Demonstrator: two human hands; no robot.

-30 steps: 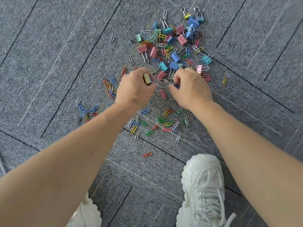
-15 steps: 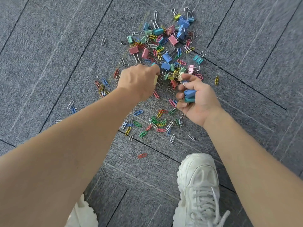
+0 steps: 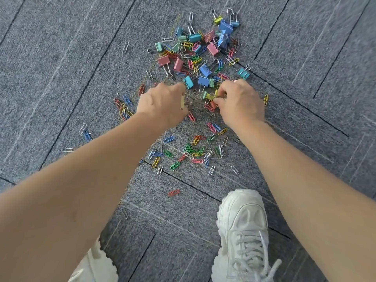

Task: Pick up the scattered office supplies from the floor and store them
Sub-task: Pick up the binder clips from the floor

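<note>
on grey carpet tiles [image 3: 61, 78], my left hand [image 3: 161, 105] curls round a beige metal binder clip [image 3: 183, 102] as my right hand [image 3: 241, 103] pinches a yellow metal binder clip [image 3: 210, 96].

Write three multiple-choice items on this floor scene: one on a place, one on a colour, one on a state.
1. Where is the lone red paper clip?
A. On the carpet, near the toe of the shoe
B. On top of the shoe
C. Inside a box

2. What colour is the shoe?
A. Black
B. White
C. Red

3. What is the left hand doing?
A. Lying flat and open
B. Gripping a binder clip
C. Tying a lace

Answers: 1 A, it lies alone on carpet by the toe; 2 B, it is white all over; 3 B, curled fingers hold a pale clip.
</note>
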